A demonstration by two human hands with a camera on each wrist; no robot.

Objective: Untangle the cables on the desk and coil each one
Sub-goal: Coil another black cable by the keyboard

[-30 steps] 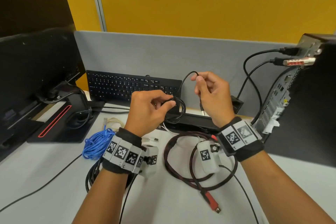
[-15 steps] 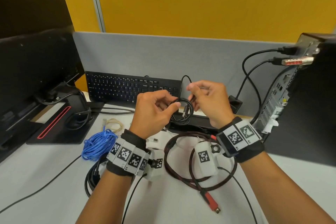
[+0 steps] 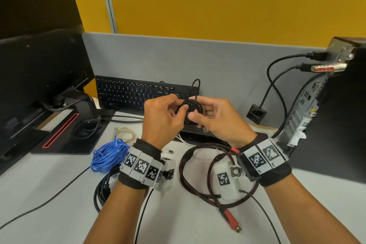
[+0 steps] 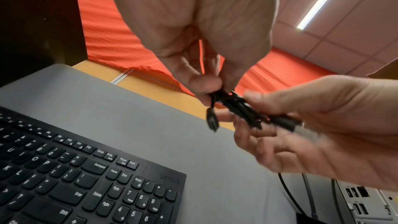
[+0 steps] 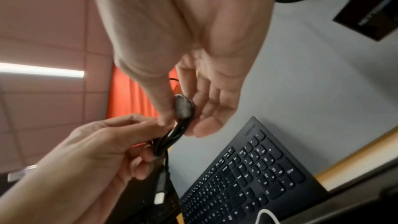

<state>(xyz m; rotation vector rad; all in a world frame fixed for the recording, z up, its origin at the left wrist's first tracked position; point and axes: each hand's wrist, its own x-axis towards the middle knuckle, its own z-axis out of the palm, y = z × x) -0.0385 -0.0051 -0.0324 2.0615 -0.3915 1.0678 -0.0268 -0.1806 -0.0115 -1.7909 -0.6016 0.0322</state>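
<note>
I hold a thin black cable (image 3: 191,109) as a small round coil above the keyboard's right end. My left hand (image 3: 181,108) pinches the coil's left side between thumb and fingers. My right hand (image 3: 198,114) pinches its right side, thumb on the near face. A short loop of the cable sticks up behind the coil. In the left wrist view the black cable strands (image 4: 241,108) run edge-on between both hands, with a small plug (image 4: 212,120) hanging down. In the right wrist view a USB plug (image 5: 160,192) dangles below the coil (image 5: 183,108).
On the desk lie a blue coiled cable (image 3: 108,155), a red-black braided cable (image 3: 195,182) in loops, a black cable bundle (image 3: 101,190) and a thin beige cable (image 3: 126,133). A keyboard (image 3: 134,93) leans on the divider, a monitor stand (image 3: 65,130) is left, a PC tower (image 3: 336,117) right.
My right hand brought its raised loop of black cable down and left onto the coil. Both hands now meet at the coil, a little farther from me.
</note>
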